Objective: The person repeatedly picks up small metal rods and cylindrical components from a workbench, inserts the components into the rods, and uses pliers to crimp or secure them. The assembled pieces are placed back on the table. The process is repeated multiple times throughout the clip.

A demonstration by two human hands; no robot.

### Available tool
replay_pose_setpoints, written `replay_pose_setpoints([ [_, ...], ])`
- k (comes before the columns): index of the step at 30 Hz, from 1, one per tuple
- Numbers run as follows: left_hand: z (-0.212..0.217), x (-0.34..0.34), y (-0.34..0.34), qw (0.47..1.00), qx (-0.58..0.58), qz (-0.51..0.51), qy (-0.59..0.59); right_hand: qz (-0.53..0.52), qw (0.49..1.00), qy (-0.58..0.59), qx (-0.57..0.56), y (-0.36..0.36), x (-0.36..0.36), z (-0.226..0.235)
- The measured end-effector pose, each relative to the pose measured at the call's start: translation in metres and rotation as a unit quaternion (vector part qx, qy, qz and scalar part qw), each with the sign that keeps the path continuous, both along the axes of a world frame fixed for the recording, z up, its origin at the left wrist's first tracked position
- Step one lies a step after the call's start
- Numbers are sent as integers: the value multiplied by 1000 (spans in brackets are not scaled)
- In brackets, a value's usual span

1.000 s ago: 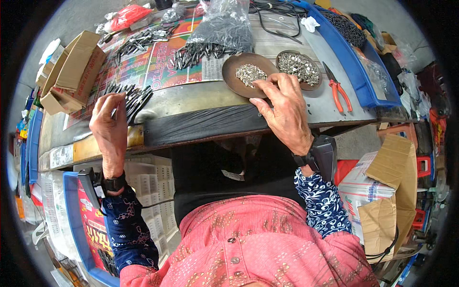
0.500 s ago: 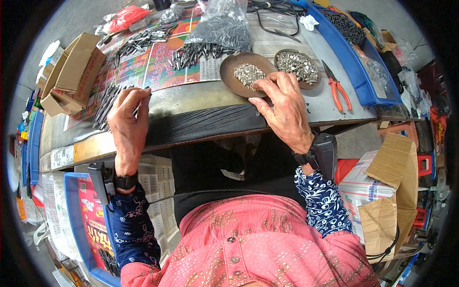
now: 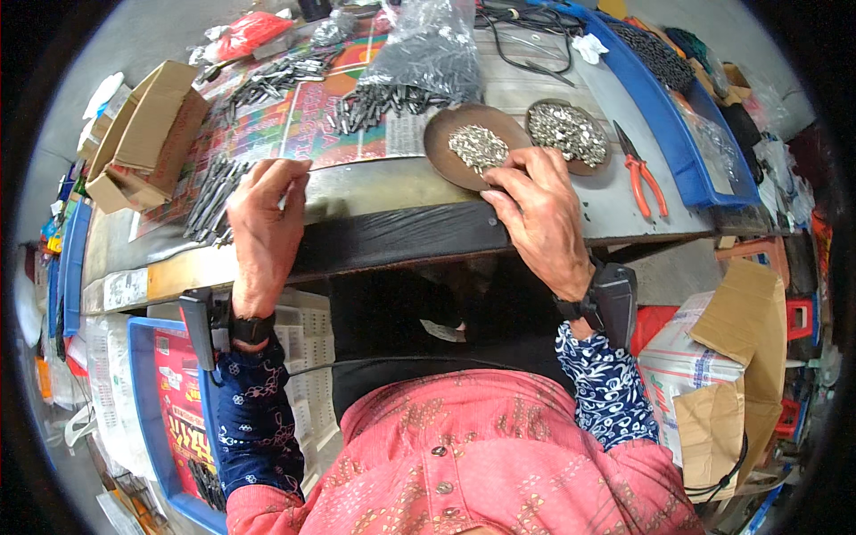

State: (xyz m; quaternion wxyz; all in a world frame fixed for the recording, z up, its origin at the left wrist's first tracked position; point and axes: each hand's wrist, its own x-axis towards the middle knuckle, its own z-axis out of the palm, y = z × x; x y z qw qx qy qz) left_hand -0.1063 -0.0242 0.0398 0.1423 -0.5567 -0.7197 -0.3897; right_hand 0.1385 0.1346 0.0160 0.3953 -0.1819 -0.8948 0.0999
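My left hand (image 3: 263,223) hovers over the bench's front edge beside a loose pile of thin dark rods (image 3: 209,201). Its fingertips are pinched on what looks like one such rod. My right hand (image 3: 535,209) rests at the near rim of a round brown dish (image 3: 450,160) that holds a heap of small silvery pieces (image 3: 477,147). Its bent fingers touch the heap, and whatever they pinch is hidden. A second brown dish (image 3: 606,160) of silvery pieces lies just right of the first.
Red-handled pliers (image 3: 642,174) lie right of the dishes, by a long blue tray (image 3: 678,134). More dark rods (image 3: 383,102) and a clear bag of dark parts (image 3: 437,45) lie farther back. Cardboard boxes (image 3: 143,134) stand at the left.
My left hand has come away from the rod pile and moved right along the bench edge, fingers closing. My right hand has stayed at the dish.
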Motion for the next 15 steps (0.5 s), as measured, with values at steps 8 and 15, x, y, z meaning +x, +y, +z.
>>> replay_pose_setpoints([
  [8, 23, -53, 30, 991, -54, 65, 100, 38, 995, 61, -65, -1, -2, 4],
  [15, 24, -97, 77, 976, -131, 121, 127, 32, 983, 135, -120, 4, -5, 2],
])
